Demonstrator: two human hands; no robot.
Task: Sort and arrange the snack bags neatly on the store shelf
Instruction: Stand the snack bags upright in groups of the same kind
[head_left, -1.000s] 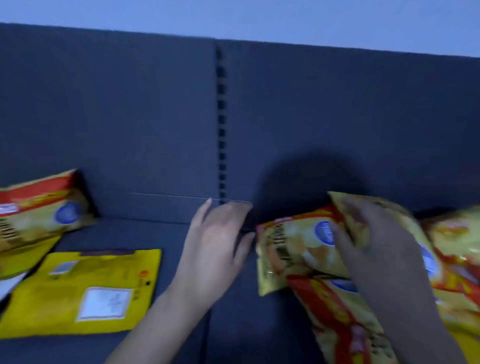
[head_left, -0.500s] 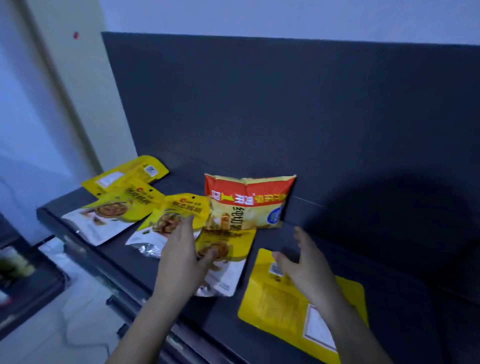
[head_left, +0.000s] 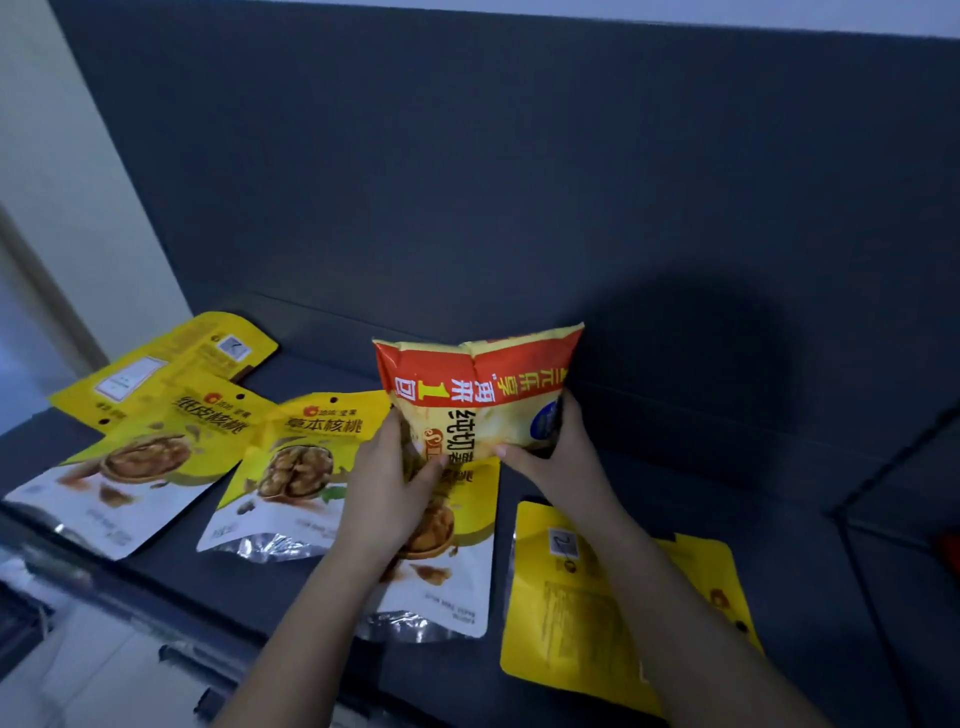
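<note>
Head view: puffy yellow chip bag with a red band (head_left: 480, 400) stands at the back middle of the dark grey shelf (head_left: 701, 499), close to the dark back panel (head_left: 467, 182). The band's print is upside down: a big "1" among Chinese characters. Black characters "纯切" run sideways below it, and a blue round logo sits at the bag's right edge, half covered by fingers. Left hand (head_left: 389, 478) grasps the bag's lower left corner, thumb on the front. Right hand (head_left: 558, 460) grasps the lower right corner, fingers wrapped up the side. Can't tell if the bag's bottom touches the shelf. Flat yellow-and-white foil pouch with a walnut picture (head_left: 140, 462) lies at left, reading "纸皮核桃" beside a small orange logo. Second walnut pouch (head_left: 296, 462) lies just beside it, reading "草本核桃". Third walnut pouch (head_left: 447, 561) lies under the left wrist and the chip bag, its title hidden and its small print too blurred to read. Plain yellow pouch lying back side up (head_left: 156, 364) is at far left rear, partly under the first pouch; its white label and code square are unreadable. Another back-up yellow pouch (head_left: 566, 603) lies at right, crossed by the right forearm, its text block illegible. Red patch at the right edge (head_left: 951, 545) is cut off, unidentifiable.
</note>
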